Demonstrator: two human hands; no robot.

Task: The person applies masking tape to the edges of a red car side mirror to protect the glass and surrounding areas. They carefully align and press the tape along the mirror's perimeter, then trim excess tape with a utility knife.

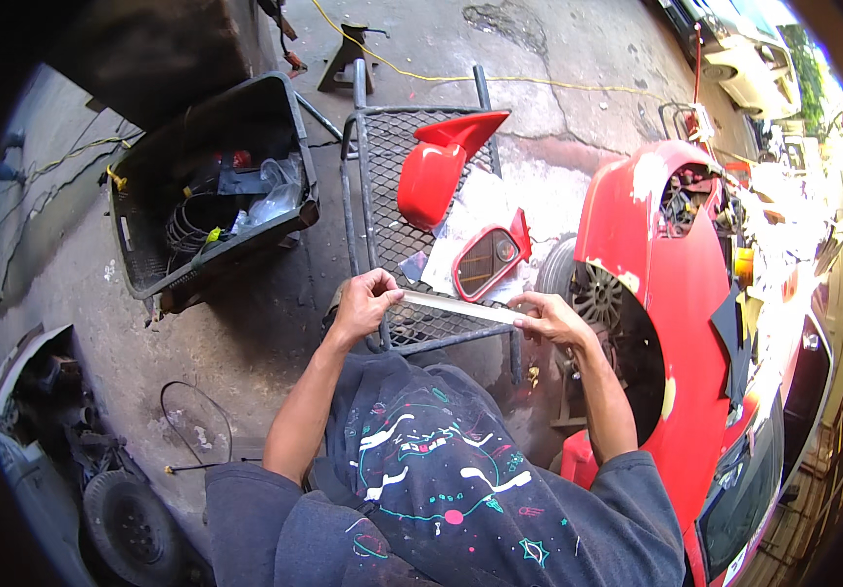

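A pale strip of what looks like masking tape [455, 305] is stretched between my hands, just in front of my body. My left hand [366, 301] pinches its left end between thumb and fingers, and my right hand [554, 321] pinches the other end. Below and beyond the strip stands a grey metal stand with a mesh top [382, 196]. On it lie a red side mirror housing [429, 184] and, closer to my hands, a second red side mirror [490, 256] with its face upward. White paper [470, 217] lies partly under them.
At left is a black plastic crate [294, 108] holding cables and plastic bags. A red car [671, 303] with an exposed front wheel stands close on my right. A yellow cord [500, 78] crosses the floor beyond the stand. Car parts and a tyre [133, 519] sit lower left.
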